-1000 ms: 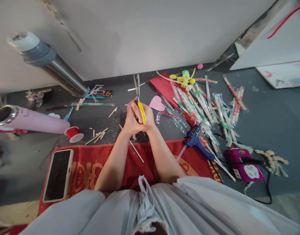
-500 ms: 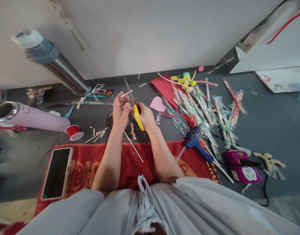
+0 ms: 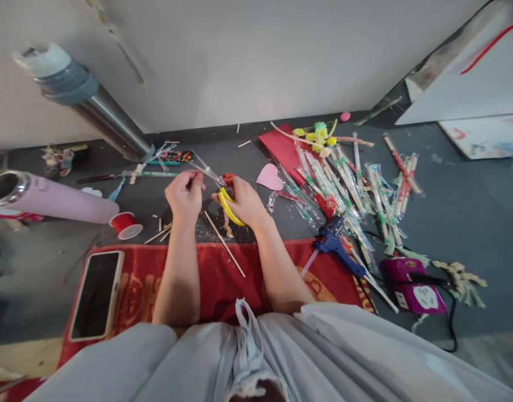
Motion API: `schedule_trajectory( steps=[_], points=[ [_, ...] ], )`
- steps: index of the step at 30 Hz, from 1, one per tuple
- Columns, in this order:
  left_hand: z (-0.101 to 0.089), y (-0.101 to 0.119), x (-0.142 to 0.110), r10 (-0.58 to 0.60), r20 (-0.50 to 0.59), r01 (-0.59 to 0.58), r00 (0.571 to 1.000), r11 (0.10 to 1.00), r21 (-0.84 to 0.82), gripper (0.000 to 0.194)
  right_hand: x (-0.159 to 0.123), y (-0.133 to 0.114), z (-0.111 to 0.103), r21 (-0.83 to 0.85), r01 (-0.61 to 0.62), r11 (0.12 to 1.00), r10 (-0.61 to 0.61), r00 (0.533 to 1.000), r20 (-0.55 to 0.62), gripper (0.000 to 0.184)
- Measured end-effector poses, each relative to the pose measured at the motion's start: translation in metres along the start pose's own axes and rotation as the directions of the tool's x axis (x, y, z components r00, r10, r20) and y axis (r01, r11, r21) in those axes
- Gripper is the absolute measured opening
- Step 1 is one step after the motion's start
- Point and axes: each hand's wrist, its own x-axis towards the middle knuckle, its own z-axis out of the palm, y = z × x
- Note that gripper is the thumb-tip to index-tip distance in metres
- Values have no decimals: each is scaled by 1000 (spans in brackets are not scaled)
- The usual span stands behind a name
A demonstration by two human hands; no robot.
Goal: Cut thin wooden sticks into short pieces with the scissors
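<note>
My right hand (image 3: 248, 204) grips scissors (image 3: 230, 209) with yellow and orange handles. Their blades are parted and point up and left, the tips close to my left hand (image 3: 184, 194). The fingers of that hand are pinched together, and whatever they hold is hidden. Beneath the hands, a thin wooden stick (image 3: 225, 244) lies slanted from the dark table onto a red towel. A short beaded-looking strip (image 3: 227, 224) sits just under the scissors, among small crumbs. Several cut stick pieces (image 3: 158, 234) lie left of my left wrist.
Pink bottle (image 3: 67, 198), red spool (image 3: 126, 225) and phone (image 3: 96, 296) stand or lie left. A steel flask (image 3: 114, 120) leans behind. Right are wrapped sticks (image 3: 344, 190), a pink paper heart (image 3: 270, 177), a blue glue gun (image 3: 339, 254) and a purple power socket (image 3: 413, 286).
My left hand has moved left and its fingers have closed; the short stick seen in it before is no longer visible. The scissors have tilted left and their blades have opened.
</note>
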Motion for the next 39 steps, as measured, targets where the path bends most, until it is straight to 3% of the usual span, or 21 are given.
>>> schedule_trajectory(
  steps=[9, 16, 22, 27, 39],
  points=[
    [-3, -2, 4, -143, 96, 159, 985, 971, -178, 47, -1, 4, 1, -24, 62, 998, -63, 998, -7, 58],
    [-3, -6, 4, -302, 216, 365, 928, 853, -374, 53, -1, 7, 1, -43, 98, 994, -98, 995, -1, 61],
    [0, -11, 4, -248, 279, 330, 928, 894, -303, 50, -1, 10, -1, -31, 85, 996, -84, 996, 9, 62],
    [6, -9, -2, -174, 343, 301, 923, 882, -363, 55, -1, 8, 1, -7, 101, 995, -101, 995, 4, 59],
    [7, 0, -9, -163, 319, 287, 934, 873, -395, 47, 0, 10, 3, -10, 113, 994, -113, 993, 45, 56]
  ],
)
